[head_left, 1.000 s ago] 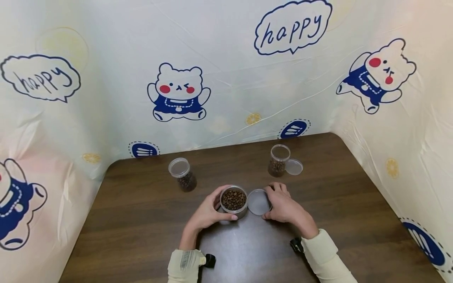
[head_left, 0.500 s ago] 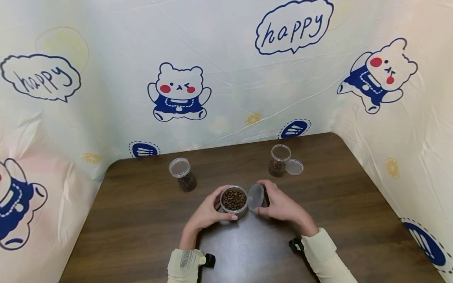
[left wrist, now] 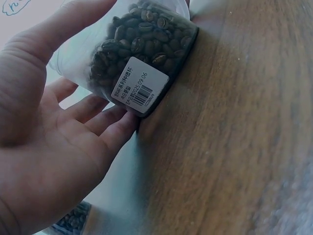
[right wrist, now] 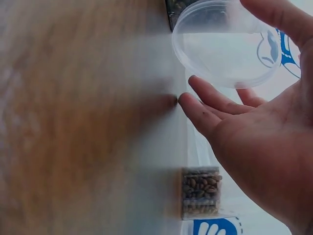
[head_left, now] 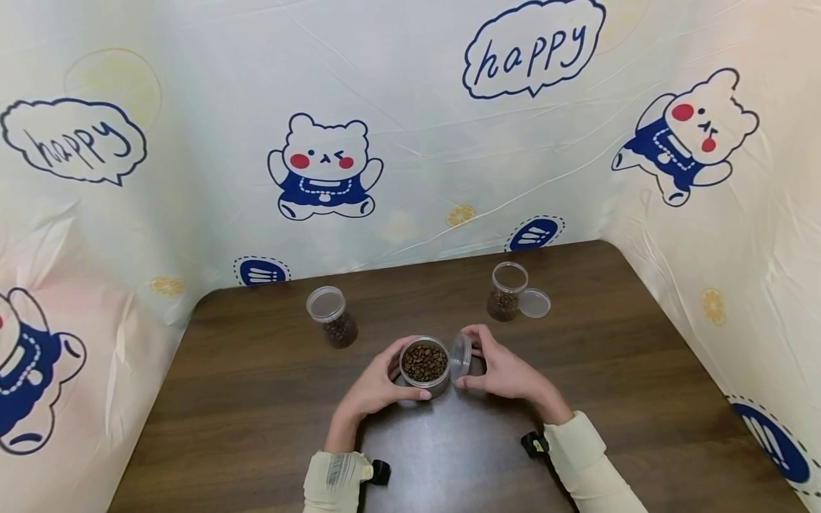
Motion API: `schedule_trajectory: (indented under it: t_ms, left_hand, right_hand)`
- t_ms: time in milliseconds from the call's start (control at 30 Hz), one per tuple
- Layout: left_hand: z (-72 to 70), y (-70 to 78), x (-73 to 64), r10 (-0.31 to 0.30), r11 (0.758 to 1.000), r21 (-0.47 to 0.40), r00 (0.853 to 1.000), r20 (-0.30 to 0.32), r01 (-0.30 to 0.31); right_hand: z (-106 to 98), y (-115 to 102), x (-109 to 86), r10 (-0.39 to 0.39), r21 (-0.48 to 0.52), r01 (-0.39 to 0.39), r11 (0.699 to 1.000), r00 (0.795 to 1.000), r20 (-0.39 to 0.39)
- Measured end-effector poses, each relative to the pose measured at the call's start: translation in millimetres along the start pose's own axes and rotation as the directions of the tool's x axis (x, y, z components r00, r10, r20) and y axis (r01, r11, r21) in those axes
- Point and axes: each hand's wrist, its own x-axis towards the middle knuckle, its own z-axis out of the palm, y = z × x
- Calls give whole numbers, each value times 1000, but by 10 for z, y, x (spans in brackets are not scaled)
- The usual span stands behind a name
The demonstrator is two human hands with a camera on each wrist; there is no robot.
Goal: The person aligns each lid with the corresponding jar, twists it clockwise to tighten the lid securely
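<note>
A clear jar of coffee beans [head_left: 425,362] stands uncapped on the table, and my left hand [head_left: 378,381] curls round its left side. In the left wrist view a white printed label [left wrist: 141,85] shows on the jar [left wrist: 146,39], low near its base. Just right of the jar, my right hand [head_left: 507,367] holds a clear round lid [head_left: 460,356] on edge, thumb at the near side and fingers at the far side. The lid [right wrist: 225,46] is tilted up off the table in the right wrist view, close to the jar.
A lidded jar of dark beans [head_left: 336,320] stands at the back left. At the back right is an uncapped jar [head_left: 506,292] partly filled with beans, with its lid [head_left: 534,303] lying beside it. A printed curtain [head_left: 410,142] hangs behind the wooden table [head_left: 256,413].
My right hand has lifted the lid from flat on the table to nearly upright and shifted slightly left toward the jar. The left hand keeps its grip on the jar.
</note>
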Motion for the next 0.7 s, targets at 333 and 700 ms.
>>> schedule_trajectory:
  t_ms: [333,700]
  left_hand:
    - [5,4,-5,-1,1000,0,1000,-9,1]
    - [-5,-15,0,19,1000,7,1000,-1,-19]
  right_hand:
    - [-63,-101,-13,-57,28,58,998,998,-23]
    - [-87,-343,20,-221,-180,211,961,975,-33]
